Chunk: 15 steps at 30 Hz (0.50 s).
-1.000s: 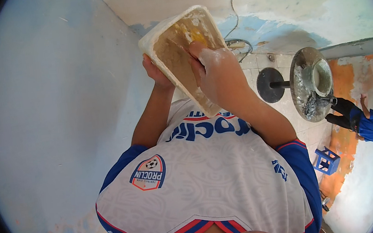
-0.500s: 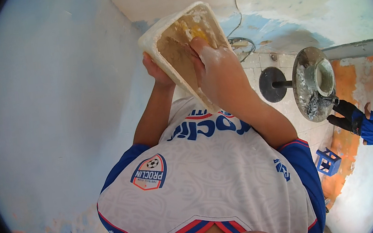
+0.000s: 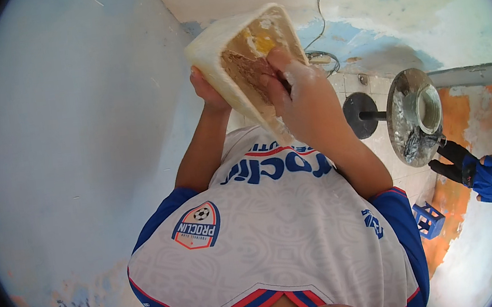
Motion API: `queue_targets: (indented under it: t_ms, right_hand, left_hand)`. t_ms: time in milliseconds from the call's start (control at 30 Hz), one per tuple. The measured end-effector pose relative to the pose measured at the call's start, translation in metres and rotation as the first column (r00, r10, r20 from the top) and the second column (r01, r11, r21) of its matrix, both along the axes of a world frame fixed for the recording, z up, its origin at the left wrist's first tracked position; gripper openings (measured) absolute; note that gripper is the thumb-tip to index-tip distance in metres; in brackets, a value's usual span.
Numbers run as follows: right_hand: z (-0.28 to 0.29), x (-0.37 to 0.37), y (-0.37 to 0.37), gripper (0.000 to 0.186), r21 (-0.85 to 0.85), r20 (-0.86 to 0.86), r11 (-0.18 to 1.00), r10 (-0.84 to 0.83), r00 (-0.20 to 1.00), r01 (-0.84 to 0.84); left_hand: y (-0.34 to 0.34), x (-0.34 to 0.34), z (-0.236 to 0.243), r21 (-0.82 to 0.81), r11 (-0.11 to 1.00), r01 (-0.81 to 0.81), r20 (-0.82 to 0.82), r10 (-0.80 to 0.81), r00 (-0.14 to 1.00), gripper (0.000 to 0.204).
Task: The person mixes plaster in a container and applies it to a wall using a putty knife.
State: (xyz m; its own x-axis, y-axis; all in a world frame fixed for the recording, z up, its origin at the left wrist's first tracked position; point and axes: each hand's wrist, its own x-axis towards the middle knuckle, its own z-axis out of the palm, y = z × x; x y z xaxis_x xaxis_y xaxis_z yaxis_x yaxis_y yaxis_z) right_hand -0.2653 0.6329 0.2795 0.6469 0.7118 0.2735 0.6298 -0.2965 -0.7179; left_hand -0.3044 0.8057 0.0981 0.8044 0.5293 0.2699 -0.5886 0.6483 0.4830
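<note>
A white rectangular plastic tub (image 3: pixel 210 51), caked with dried plaster, is tilted in front of my chest with its mouth facing right. My left hand (image 3: pixel 210 91) is closed on its left side, fingers partly hidden behind the wall. Reaching into the mouth is my right hand (image 3: pixel 310 94), dusted white, its fingers curled round something dark and narrow that is mostly hidden. Beside these fingers lies brownish, rough-looking paste (image 3: pixel 243 72) on the tub's inner side. A yellow patch (image 3: pixel 264 43) shows deeper in.
A blue-grey wall (image 3: pixel 83 111) rises close on my left. To the right stands a round pedestal table (image 3: pixel 400 130) with a bucket (image 3: pixel 429 109) and a crumpled black bag (image 3: pixel 420 144) on it. Beyond are a blue stool (image 3: pixel 429 220) and a person in blue (image 3: pixel 486 177). A cable (image 3: pixel 320 8) hangs along the patchy wall.
My right hand has shifted slightly right and its fingers have curled tighter. The tub has turned a little, showing more brown paste inside. The background has shifted slightly.
</note>
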Motion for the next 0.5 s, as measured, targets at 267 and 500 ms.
queue_targets:
  t_ms: [267, 500]
  right_hand:
    - [-0.003, -0.002, 0.011, 0.009, 0.112, 0.122, 0.994, -0.028, 0.992, 0.014]
    - [0.018, -0.005, 0.0, 0.009, 0.08, -0.136, 0.995, 0.068, 0.988, -0.058]
  left_hand:
    - [0.009, 0.005, -0.031, -0.006, 0.999, 0.041, 0.079, -0.04, 0.996, 0.09]
    - [0.01, 0.002, -0.018, -0.008, 0.999, 0.044, 0.046, -0.044, 0.998, 0.091]
